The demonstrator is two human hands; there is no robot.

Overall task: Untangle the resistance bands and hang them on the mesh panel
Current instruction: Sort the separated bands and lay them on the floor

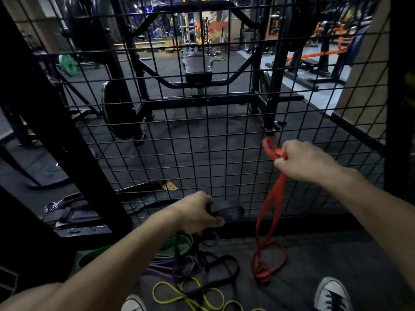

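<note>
Right hand grips the red band beside the mesh panel — its length hanging to the floor — while left hand apparently clutches a black band.

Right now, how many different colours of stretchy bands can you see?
5. Red band held up in the right hand; black band gripped by the left hand; green, purple and yellow lie tangled on the floor. The pile may hide more.
</note>
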